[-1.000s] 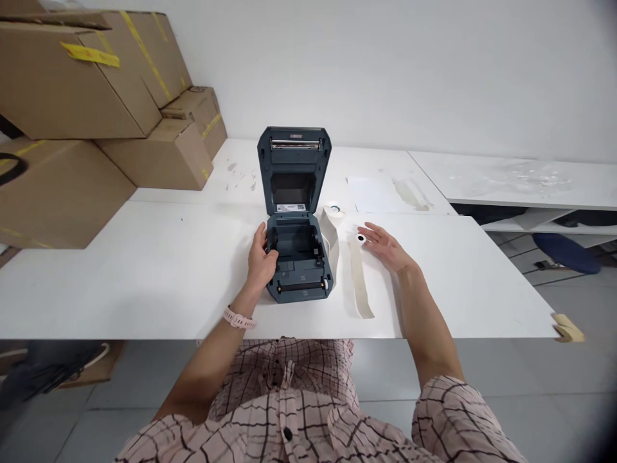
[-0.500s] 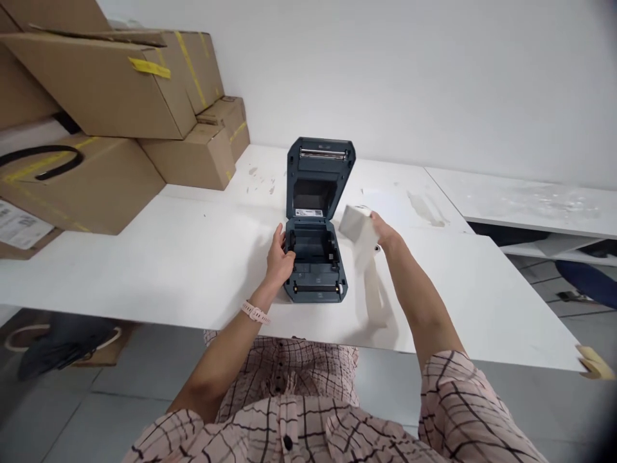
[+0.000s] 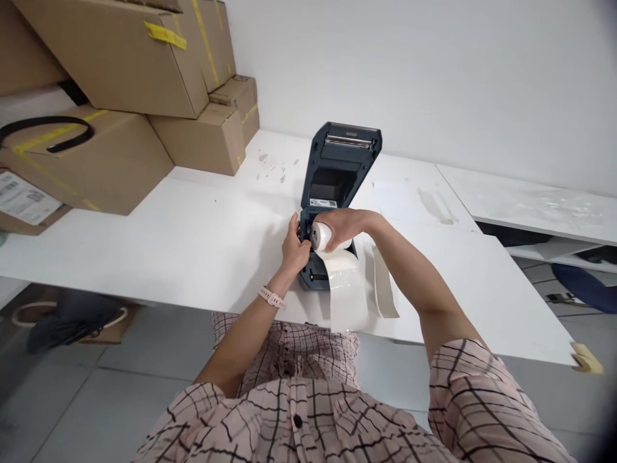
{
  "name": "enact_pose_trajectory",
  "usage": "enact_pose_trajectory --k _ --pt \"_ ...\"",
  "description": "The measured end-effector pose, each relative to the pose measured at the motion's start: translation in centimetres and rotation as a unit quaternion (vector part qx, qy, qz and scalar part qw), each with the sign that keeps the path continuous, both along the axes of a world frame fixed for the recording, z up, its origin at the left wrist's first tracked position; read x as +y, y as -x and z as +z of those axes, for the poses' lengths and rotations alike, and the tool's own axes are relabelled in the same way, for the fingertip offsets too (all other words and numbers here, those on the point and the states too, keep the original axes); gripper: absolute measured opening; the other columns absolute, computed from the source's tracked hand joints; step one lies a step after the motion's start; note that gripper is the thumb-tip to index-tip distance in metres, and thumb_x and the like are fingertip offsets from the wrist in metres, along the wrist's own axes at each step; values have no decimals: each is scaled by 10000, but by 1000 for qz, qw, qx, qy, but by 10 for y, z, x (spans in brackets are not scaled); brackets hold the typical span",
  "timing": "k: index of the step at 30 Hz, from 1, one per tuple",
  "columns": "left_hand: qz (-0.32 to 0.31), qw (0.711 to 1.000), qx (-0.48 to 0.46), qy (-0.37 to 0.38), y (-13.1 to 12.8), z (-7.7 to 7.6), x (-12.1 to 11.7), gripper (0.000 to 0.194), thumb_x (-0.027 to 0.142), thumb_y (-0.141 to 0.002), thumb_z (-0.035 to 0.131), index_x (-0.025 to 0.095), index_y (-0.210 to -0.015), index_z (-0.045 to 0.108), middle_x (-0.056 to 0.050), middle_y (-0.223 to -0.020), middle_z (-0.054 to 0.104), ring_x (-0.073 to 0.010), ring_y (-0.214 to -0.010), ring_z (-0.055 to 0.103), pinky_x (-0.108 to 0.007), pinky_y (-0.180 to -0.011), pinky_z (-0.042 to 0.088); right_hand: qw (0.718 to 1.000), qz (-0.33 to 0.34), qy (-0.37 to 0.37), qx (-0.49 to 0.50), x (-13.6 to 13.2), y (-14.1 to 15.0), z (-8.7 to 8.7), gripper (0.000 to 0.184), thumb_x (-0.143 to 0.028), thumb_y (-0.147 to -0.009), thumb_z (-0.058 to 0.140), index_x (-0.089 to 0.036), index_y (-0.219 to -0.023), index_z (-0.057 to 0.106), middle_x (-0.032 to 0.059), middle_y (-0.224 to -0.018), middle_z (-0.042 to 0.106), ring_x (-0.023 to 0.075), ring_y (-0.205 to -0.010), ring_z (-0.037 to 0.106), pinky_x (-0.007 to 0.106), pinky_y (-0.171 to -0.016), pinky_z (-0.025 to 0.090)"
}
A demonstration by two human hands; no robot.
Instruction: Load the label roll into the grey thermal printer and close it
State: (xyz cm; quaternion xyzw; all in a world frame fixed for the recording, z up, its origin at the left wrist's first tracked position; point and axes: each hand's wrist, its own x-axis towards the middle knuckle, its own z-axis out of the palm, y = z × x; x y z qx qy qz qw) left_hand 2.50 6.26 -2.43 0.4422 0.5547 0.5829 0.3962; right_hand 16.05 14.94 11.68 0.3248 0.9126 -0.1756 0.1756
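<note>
A dark label printer [image 3: 340, 164] stands on the white table with its lid raised. My right hand [image 3: 344, 226] is wrapped over a white label roll [image 3: 322, 236], held in the printer's open bay. From the roll, a loose strip of labels [image 3: 348, 292] hangs over the printer's front and reaches the table's near edge. My left hand [image 3: 295, 249] grips the printer's left side, fingers outside and thumb inside near the roll's end. Whether the roll sits in its holders I cannot tell, since my right hand covers most of the bay.
Cardboard boxes [image 3: 120, 71] are stacked at the left of the table [image 3: 231, 238]. A curled strip of backing paper [image 3: 384, 286] lies right of the printer, with another paper scrap [image 3: 435, 206] farther back. At the right stands a shelf unit [image 3: 544, 209].
My right hand has carried the label roll leftward from beside the printer into its open bay, the strip trailing over the front. My left hand keeps its grip. The view has shifted slightly.
</note>
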Motion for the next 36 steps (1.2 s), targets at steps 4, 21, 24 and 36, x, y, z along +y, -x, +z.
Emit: enact_pose_trajectory --k 4,21,24,36 --pt "7 999 8 43 -1 4 1 960 16 -734 579 267 -1622 315 -94 -1588 523 -287 -1460 511 -482 -1247 377 1000 -16 6 -27 9 10 -24 607 -518 -665 811 -205 -1153 631 129 -1139 730 355 -967 703 425 -749 552" --pt "-10 999 -42 -8 -1 15 -7 748 84 -788 600 246 -1507 473 -108 -1586 509 -291 -1498 447 -468 -1256 355 956 20 -206 209 -156 -68 -94 907 -634 -1014 460 -340 -1675 -87 90 -1760 137 294 -1631 150 567 -1307 268" --pt "-13 999 -48 22 -1 20 -12 714 152 -831 626 230 -1521 458 -128 -1595 497 -312 -1515 428 -480 -1260 350 958 11 -189 215 -152 -66 -93 916 -662 -995 474 -344 -1682 -42 92 -1755 164 305 -1629 157 578 -1291 300" --pt "-87 988 -110 61 -22 11 -108 1005 500 -833 796 369 -1644 217 -86 -1687 391 -332 -1537 409 -509 -1221 438 903 -85 23 422 -115 -88 -52 515 -622 -970 598 -372 -1420 626 23 -1520 612 289 -1466 516 595 -1240 400"
